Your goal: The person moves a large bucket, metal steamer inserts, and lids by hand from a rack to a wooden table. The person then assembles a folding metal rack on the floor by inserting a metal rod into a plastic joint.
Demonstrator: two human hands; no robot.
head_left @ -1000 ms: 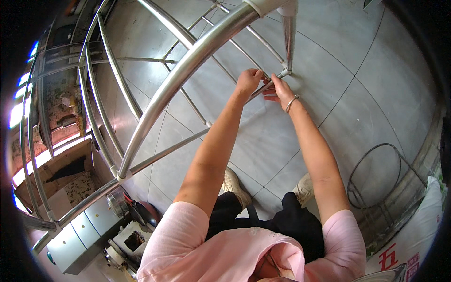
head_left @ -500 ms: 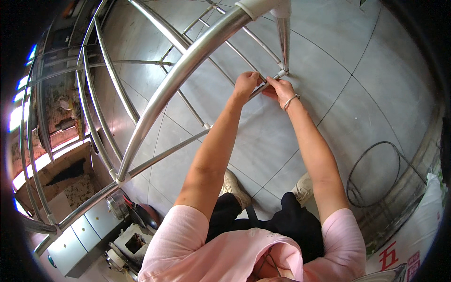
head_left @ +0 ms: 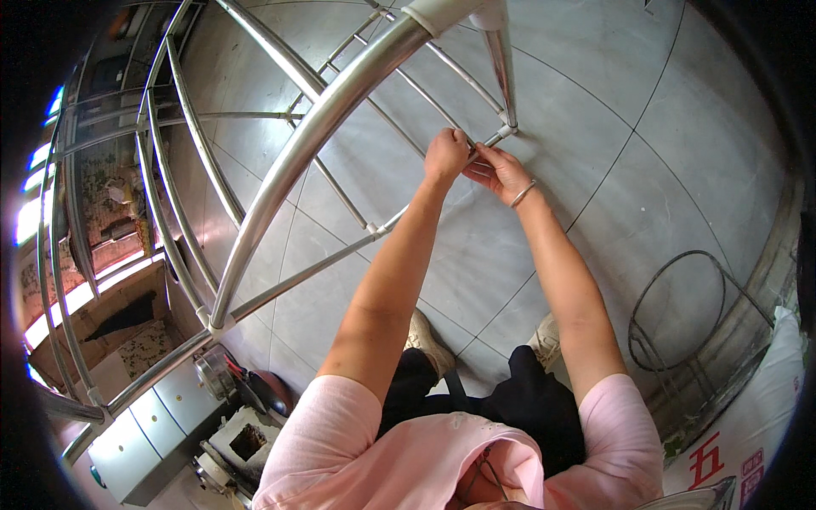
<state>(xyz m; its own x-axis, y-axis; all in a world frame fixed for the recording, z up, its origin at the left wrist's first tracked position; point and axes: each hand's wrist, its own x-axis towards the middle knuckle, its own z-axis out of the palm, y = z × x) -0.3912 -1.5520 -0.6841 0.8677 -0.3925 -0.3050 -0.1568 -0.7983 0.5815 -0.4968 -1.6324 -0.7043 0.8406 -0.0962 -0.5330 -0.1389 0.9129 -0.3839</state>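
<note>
A frame of shiny metal tubes (head_left: 293, 183) with white plastic joints stands in front of me. Its low rail runs from a white joint (head_left: 372, 228) up to a white corner joint (head_left: 507, 131). My left hand (head_left: 447, 155) is closed at this rail, its curled fingertips partly hidden. Close beside it, my right hand (head_left: 503, 174), with a bangle at the wrist, has thumb and fingers pinched round the rail just short of the corner joint. Whether a small piece also sits between the fingertips cannot be seen.
Grey floor tiles (head_left: 586, 110) lie under the frame. A thin cable loop (head_left: 633, 327) rests at the right, near a white printed sack (head_left: 769, 382). At the lower left are a grey box-shaped unit (head_left: 140, 442), a machine part (head_left: 246, 442) and an open cardboard box (head_left: 93, 327).
My right hand has slid slightly left along the rail, closer to the left hand. The upper tubes of the frame appear shifted a little left in view.
</note>
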